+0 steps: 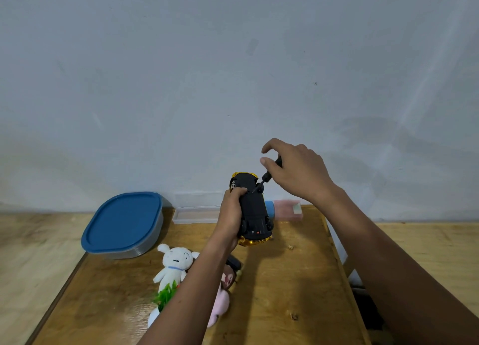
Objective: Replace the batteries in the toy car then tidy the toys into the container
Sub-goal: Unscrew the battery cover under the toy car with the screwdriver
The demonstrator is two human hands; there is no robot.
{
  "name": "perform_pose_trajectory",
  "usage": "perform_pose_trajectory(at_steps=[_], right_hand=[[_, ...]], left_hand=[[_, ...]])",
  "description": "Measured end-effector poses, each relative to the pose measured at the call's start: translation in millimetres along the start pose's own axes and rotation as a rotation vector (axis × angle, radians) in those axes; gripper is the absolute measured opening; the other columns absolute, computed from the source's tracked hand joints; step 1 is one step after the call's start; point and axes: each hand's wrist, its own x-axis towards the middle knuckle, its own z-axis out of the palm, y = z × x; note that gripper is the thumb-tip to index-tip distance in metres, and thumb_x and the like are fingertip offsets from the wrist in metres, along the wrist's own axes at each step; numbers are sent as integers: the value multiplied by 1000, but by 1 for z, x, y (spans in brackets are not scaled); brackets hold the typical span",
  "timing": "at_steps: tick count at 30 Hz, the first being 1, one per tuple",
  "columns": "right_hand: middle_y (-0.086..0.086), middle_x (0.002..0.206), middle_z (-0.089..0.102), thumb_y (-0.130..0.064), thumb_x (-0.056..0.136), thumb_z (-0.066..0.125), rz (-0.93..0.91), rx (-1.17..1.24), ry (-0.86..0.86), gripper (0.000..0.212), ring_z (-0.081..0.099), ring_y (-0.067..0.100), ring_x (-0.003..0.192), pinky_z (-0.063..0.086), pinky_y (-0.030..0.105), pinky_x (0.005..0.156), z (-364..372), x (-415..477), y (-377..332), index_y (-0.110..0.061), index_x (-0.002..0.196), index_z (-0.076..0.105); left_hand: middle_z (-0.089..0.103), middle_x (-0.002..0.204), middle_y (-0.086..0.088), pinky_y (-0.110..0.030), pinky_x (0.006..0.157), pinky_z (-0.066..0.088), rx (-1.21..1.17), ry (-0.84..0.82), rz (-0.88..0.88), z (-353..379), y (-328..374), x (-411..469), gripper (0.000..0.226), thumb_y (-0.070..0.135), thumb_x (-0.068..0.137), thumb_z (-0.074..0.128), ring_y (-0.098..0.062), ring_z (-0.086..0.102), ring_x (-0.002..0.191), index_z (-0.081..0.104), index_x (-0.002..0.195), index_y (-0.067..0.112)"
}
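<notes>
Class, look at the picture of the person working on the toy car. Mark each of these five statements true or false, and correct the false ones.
1. The left hand holds the toy car with its black underside facing the camera. True.
2. The right hand holds a screwdriver whose tip meets the car's underside. True.
3. The container stands open with toys inside. False: its blue lid is on, and the toys lie on the table.
4. The white plush dog sits on top of the container. False: it lies on the table, in front of the container.
5. The toy car rests on the table. False: it is held up above it.
</notes>
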Motion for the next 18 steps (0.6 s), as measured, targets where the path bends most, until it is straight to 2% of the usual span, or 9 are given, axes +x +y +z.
perform_pose_trajectory(at_steps=[3, 5, 9, 11, 14, 18], right_hand=[[-16, 75, 61, -30, 89, 55, 23, 132, -66, 39, 60, 17, 83, 46, 33, 68, -3, -1, -1, -41, 126, 47], [-13, 79, 60, -29, 83, 58, 28, 162, -90, 48, 60, 16, 84, 48, 34, 69, -4, -2, -2, -42, 127, 45], [-19, 72, 58, -46, 89, 55, 40, 49, -43, 34, 60, 18, 87, 45, 33, 72, -1, -2, 1, -39, 122, 51], [-20, 68, 55, -53, 94, 51, 32, 4, -29, 30, 59, 19, 90, 44, 33, 71, 1, -2, 5, -36, 119, 55], [-19, 69, 54, -42, 95, 54, 36, 85, -41, 30, 61, 20, 89, 47, 34, 71, 2, -2, 7, -39, 125, 52], [-11, 76, 59, -23, 84, 64, 29, 257, -98, 54, 61, 12, 81, 51, 36, 69, -1, -3, 5, -44, 130, 46]], left_hand=[[64, 109, -19, -49, 78, 59, 4, 11, -2, -1, 0, 1, 48, 36, 93, 52, -32, 66, 87, 52, 129, 5], [64, 109, -18, -42, 71, 58, 9, 14, -9, 0, 0, 1, 43, 34, 96, 50, -30, 66, 85, 53, 128, 5], [65, 111, -23, -47, 80, 57, 8, 10, -5, 1, -1, 0, 48, 37, 93, 52, -31, 66, 88, 52, 129, 6], [65, 110, -23, -47, 79, 57, 9, 16, -1, 0, -1, 0, 47, 37, 93, 51, -31, 66, 87, 53, 129, 5], [64, 110, -22, -46, 78, 57, 21, 21, -1, -2, -1, 1, 43, 34, 97, 49, -32, 66, 88, 52, 128, 5], [63, 109, -21, -48, 80, 56, 23, 18, -4, -2, -1, 1, 43, 33, 96, 50, -33, 65, 90, 51, 128, 4]])
